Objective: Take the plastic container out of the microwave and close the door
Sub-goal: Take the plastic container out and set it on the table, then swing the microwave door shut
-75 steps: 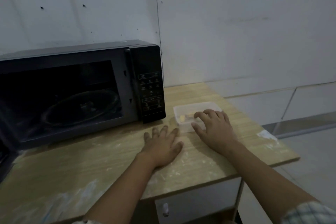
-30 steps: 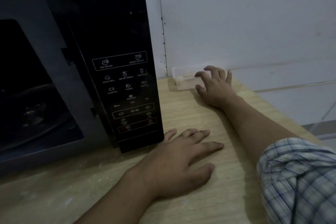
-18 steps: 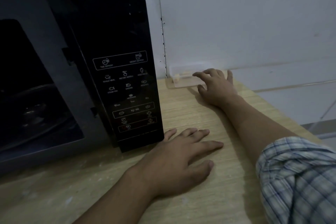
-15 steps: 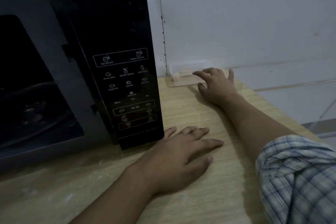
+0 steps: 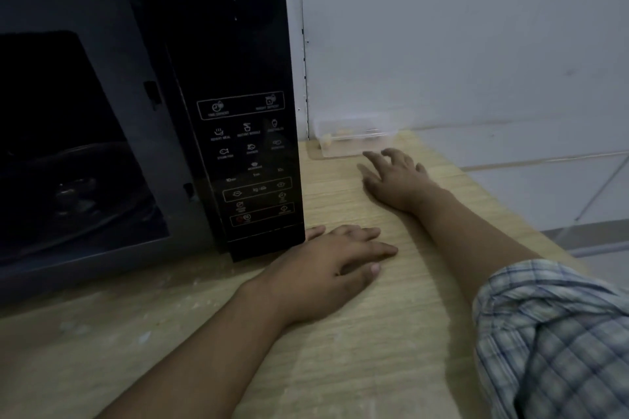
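The clear plastic container, with small yellowish pieces inside, stands on the wooden table against the back wall, just right of the black microwave. The microwave's cavity is exposed, with the glass turntable visible inside; its door is out of view. My right hand lies just in front of the container, fingers spread, a small gap away from it. My left hand rests flat on the table by the microwave's front right corner, holding nothing.
The white wall stands directly behind the container. The table's right edge runs diagonally, with white panels and floor beyond it. My checked sleeve fills the lower right.
My right hand pushed the container back to the wall beside the microwave and has now drawn away from it. The left hand has stayed flat on the table.
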